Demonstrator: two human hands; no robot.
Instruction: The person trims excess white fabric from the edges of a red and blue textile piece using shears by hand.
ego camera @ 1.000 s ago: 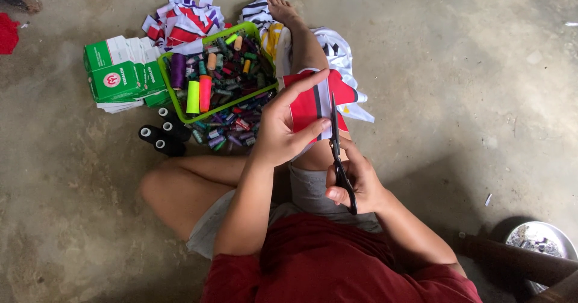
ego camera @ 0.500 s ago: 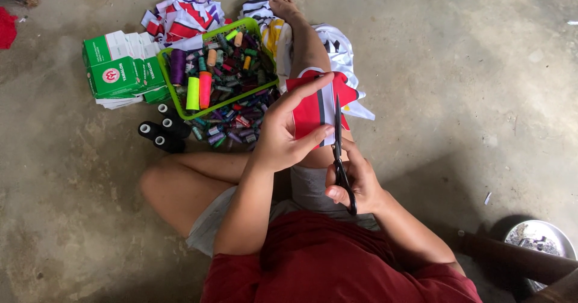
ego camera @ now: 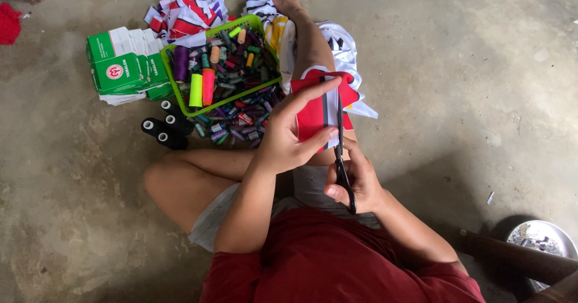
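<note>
Green cardboard boxes (ego camera: pixel 123 65) with white panels and a round red mark lie stacked on the concrete floor (ego camera: pixel 469 80), just left of a lime green plastic basket (ego camera: pixel 170 77). I cannot count the boxes exactly. Thread spools fill the basket in many colours, among them a purple one (ego camera: pixel 180 62), a yellow one (ego camera: pixel 196 90) and an orange one (ego camera: pixel 208 85); more small spools spill onto the floor at its lower right. Four black spools (ego camera: pixel 164 128) stand together below the basket, beside the person's bent knee. Cut fabric scraps (ego camera: pixel 183 8) in red, white and purple are heaped behind the basket. The left hand (ego camera: pixel 288 137) grasps a red fabric piece (ego camera: pixel 313 113) with a white and dark stripe, thumb and fingers pinching it above the outstretched leg. The right hand (ego camera: pixel 355 182) is clenched through the handles of black scissors (ego camera: pixel 341 152), whose blades run up along the stripe. One metal bowl (ego camera: pixel 542 238) sits at the lower right, partly hidden.
</note>
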